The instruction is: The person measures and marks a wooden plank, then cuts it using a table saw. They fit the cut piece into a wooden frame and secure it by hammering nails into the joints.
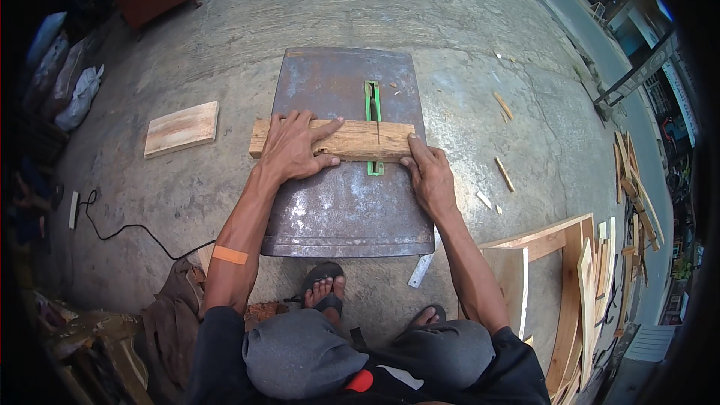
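Observation:
A short, thick wooden block lies crosswise on the worn metal top of a table saw. It covers the middle of the saw's green slot insert. A dark blade edge shows in the slot, and a thin dark line runs into the block there. Near the block's left end, my left hand holds it, fingers across its top and thumb at the near side. At the right end my right hand grips the corner between thumb and fingers. The block's underside is hidden.
A flat board lies on the concrete at left, near a black cable. Wood offcuts are scattered at right. A wooden frame stands at lower right, and a metal ruler lies by the saw's near edge.

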Available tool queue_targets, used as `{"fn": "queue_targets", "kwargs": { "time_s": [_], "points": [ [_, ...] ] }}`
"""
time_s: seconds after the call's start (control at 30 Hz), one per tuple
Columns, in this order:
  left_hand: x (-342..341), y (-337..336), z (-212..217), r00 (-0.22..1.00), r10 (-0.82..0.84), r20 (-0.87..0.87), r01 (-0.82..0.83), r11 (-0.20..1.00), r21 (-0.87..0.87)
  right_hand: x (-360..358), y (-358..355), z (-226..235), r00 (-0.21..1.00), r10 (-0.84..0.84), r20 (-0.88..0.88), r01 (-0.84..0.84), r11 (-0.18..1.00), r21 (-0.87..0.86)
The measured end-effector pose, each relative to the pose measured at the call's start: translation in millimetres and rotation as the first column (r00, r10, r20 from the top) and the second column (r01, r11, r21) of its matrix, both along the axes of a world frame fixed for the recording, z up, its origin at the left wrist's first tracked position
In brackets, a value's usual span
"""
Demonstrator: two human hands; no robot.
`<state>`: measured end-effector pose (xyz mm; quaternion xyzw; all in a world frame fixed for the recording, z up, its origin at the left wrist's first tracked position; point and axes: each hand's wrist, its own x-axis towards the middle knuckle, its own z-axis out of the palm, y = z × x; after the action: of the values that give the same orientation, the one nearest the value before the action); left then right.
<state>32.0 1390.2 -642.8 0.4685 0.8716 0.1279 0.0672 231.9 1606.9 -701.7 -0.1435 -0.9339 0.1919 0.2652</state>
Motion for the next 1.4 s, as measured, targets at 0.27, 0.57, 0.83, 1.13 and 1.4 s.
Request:
{"fn": "queue_targets", "kwargs": {
  "time_s": [0.27,0.57,0.83,1.13,1.4],
  "points": [
    [-4,1,-5,1.0,-0.005,-0.004,0.005,1.0,0.008,-2,0,4,1.0,0.008,0.006,-0.008,0.999,-0.034],
    [-12,0,-17,0.997,-0.025,-0.073,0.031,0.996,0.086,-6,2,3,0.999,0.041,0.0,-0.041,0.999,0.006],
    [-12,4,-16,0.998,-0.025,-0.062,0.031,0.995,0.097,-9,6,-1,0.999,0.045,-0.006,-0.045,0.998,0.048],
    [-16,3,-16,0.997,-0.024,-0.068,0.031,0.994,0.105,-14,6,-4,0.998,0.055,-0.031,-0.052,0.994,0.092],
    [-12,10,-10,0.996,0.071,-0.058,-0.069,0.997,0.039,-18,1,-13,0.997,-0.039,-0.073,0.048,0.991,0.125]
  ]
}}
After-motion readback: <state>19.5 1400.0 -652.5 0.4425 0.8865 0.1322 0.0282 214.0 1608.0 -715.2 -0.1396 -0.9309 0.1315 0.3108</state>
